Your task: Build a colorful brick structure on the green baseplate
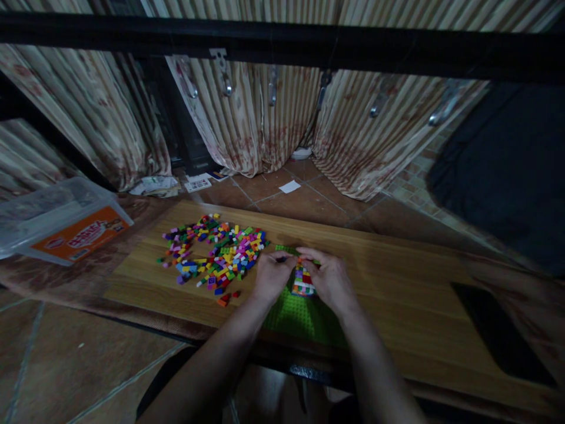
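Observation:
A green studded baseplate (291, 321) lies on the wooden board, and a small stack of multicoloured toy bricks (303, 287) stands on it, narrower toward the top. My left hand (272, 275) is closed at the left of the stack's top, thumb and fingers pinched; what lies between them is too small to make out. From the right, my right hand (330, 278) curls around the upper part, its fingertips closed at an orange brick (300, 259) on top. Both hands' fingertips nearly meet there and partly hide the stack.
Loose toy bricks (229, 259) in many colours are spread over the wooden board (397, 294) left of the baseplate. A clear plastic box (66, 221) with an orange label stands at the far left. A flat black object (498, 333) lies on the right. Curtains (260, 129) hang behind.

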### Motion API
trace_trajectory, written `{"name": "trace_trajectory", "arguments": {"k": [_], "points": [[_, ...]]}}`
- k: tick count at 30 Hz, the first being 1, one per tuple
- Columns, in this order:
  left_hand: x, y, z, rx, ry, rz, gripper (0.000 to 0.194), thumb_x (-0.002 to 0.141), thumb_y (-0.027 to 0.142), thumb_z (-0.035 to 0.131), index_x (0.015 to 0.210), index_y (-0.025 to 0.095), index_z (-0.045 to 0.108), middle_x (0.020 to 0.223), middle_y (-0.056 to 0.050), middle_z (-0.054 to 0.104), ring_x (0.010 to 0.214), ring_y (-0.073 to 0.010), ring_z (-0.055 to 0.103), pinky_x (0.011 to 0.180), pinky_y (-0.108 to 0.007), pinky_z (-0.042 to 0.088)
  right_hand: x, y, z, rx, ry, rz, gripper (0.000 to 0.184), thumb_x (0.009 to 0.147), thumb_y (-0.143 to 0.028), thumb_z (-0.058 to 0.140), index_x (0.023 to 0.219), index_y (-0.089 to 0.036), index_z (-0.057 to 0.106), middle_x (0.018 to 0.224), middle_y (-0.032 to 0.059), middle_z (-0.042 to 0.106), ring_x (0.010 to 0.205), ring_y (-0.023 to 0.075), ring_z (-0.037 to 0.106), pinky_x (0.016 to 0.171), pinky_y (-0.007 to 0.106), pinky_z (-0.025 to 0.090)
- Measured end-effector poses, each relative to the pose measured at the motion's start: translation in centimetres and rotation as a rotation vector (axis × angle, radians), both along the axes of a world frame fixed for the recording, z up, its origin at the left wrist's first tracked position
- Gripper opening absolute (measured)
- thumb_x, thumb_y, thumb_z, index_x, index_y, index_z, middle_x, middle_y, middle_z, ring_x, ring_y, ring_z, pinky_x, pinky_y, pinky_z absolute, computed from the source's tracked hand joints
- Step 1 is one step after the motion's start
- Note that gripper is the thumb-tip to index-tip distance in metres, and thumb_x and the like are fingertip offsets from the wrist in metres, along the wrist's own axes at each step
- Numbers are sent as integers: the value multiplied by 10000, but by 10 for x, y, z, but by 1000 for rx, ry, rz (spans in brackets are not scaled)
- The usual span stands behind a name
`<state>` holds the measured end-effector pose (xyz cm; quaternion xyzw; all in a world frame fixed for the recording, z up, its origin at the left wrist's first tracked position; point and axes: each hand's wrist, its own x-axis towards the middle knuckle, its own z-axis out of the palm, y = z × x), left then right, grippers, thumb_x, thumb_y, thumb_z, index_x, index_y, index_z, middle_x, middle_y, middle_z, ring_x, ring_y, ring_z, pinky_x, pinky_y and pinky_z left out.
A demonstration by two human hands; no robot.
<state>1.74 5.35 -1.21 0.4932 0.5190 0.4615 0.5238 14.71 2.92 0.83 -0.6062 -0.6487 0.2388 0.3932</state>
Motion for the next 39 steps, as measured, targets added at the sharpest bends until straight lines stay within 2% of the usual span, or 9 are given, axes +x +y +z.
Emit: {"name": "trace_trajectory", "arguments": {"k": [8,19,24,27,30,34,39], "points": [[3,-2,0,25,56,36,187,720,302,635,646,151,717,580,7,626,543,-115,516,554,-232,375,1,1,-3,56,-17,8,334,812,-126,527,1054,-269,710,968,25,751,900,190,699,867,359,528],[3,3,-5,26,9,37,150,685,296,680,650,158,724,631,-25,673,581,-134,555,579,-244,404,1,5,-6,-18,62,-45,314,770,-165,563,1035,-238,715,876,34,762,755,179,702,782,345,541],[4,-2,-1,-6,-3,33,149,681,296,696,668,150,719,622,-16,648,583,-123,538,578,-237,392,3,4,-12,-68,165,-3,348,773,-191,583,1105,-229,682,918,35,754,807,180,699,797,348,538],[3,-8,8,-98,-93,35,205,713,341,687,669,141,698,595,1,598,544,-90,489,543,-214,364,4,0,-13,-59,238,18,362,777,-212,601,1133,-231,668,973,48,747,873,187,700,818,347,542],[-4,-11,20,-253,-255,47,339,732,470,672,732,132,694,587,20,544,466,-50,402,462,-191,289,6,-2,-9,26,247,-29,313,795,-249,608,1098,-239,683,1057,60,728,960,202,681,870,365,526],[-15,-7,34,-411,-518,-19,460,776,568,601,806,116,683,643,-23,597,501,-64,486,481,-186,365,7,-5,1,186,226,-82,217,850,-285,568,1011,-234,705,1033,59,718,965,202,662,873,360,512],[-16,-7,40,-493,-669,-121,404,898,475,479,801,119,643,732,-69,646,591,-106,578,533,-209,465,-4,-9,12,264,80,105,230,881,-257,539,1054,-250,690,1037,56,668,997,197,616,889,349,487]]}}
